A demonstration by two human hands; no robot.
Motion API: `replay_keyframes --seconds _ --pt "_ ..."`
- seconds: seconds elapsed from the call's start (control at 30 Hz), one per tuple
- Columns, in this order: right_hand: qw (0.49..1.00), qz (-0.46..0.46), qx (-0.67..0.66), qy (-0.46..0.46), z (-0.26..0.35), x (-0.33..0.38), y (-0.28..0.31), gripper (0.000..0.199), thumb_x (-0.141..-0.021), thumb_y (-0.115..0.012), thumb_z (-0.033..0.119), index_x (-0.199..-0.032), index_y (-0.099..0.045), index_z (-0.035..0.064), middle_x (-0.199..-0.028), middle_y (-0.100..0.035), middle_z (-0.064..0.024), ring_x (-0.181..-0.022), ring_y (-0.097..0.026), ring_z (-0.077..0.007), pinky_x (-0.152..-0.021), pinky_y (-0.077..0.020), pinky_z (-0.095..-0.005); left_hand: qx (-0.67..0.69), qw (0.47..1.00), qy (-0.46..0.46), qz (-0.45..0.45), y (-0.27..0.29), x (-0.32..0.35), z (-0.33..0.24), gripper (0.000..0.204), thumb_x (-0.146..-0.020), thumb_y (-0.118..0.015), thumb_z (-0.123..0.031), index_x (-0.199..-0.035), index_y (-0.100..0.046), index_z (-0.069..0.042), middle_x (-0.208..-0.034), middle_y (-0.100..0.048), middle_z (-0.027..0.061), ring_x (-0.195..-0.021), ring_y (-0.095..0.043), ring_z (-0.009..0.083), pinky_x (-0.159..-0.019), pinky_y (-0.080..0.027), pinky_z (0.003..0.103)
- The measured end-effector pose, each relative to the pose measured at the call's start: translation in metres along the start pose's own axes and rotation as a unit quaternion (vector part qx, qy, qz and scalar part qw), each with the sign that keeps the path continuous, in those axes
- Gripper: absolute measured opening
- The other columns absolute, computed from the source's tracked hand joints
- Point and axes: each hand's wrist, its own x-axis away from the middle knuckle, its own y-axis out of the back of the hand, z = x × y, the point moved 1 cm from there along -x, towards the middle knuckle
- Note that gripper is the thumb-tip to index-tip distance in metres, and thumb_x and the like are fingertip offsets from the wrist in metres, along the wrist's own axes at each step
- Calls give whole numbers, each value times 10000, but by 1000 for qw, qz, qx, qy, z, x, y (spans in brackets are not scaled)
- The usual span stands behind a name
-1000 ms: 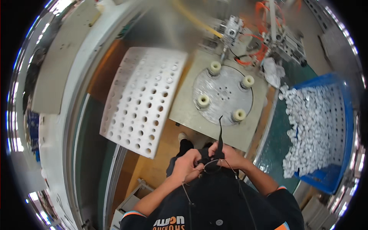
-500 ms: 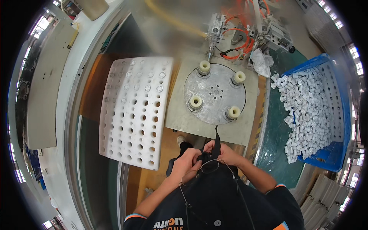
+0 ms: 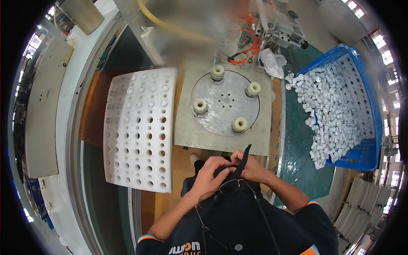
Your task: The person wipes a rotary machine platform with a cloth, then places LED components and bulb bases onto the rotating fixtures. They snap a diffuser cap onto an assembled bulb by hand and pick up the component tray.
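Both my hands are held close to my chest over my dark shirt. My left hand [image 3: 211,172] and my right hand [image 3: 251,168] meet on a black strap [image 3: 241,162] whose end sticks up between them. A pair of glasses [image 3: 224,190] hangs on a cord just below the hands. Ahead of the hands lies a round metal turntable [image 3: 225,102] on a grey plate, carrying several cream cylindrical holders [image 3: 199,106].
A white perforated tray [image 3: 139,125] lies to the left, some of its far holes filled. A blue crate [image 3: 363,123] heaped with small white plastic parts [image 3: 331,110] stands at the right. Machine parts with orange hoses [image 3: 272,29] sit behind the turntable.
The view has tilted so the bench sits lower in the picture. My hands stay together at my chest on the black strap.
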Motion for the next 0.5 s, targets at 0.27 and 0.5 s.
replay_keyframes --seconds 0.27,0.5 --pt "999 -12 -27 -19 -17 12 -3 260 -796 -674 161 -966 -525 32 -828 -576 -82 -763 -570 -173 -705 -456 -308 -38 969 -44 239 9 -13 -13 321 -858 -632 -286 -1029 -629 -13 -1033 -601 87 -1000 -496 249 -926 -377 349" --pt "994 -7 95 49 -9 7 2 189 -851 -628 196 -893 -548 30 -728 -586 -88 -665 -584 -211 -623 -457 -320 527 793 284 -112 4 -14 -1 265 -944 -512 -294 -932 -558 -33 -769 -591 76 -632 -549 189 -699 -518 342"
